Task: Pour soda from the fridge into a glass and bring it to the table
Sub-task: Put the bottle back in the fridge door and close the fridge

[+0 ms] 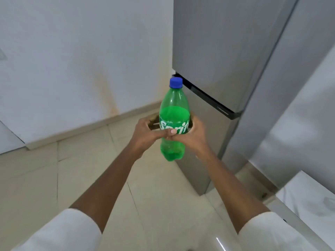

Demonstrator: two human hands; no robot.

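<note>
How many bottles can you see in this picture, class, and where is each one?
1. The green soda bottle, blue cap on, is held upright between the left hand and right hand, in front of the closed fridge. Any others inside the fridge would be hidden.

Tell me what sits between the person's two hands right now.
In the head view, the green plastic soda bottle with a blue cap stands upright between the left hand and the right hand, both wrapped around its labelled middle.
</note>
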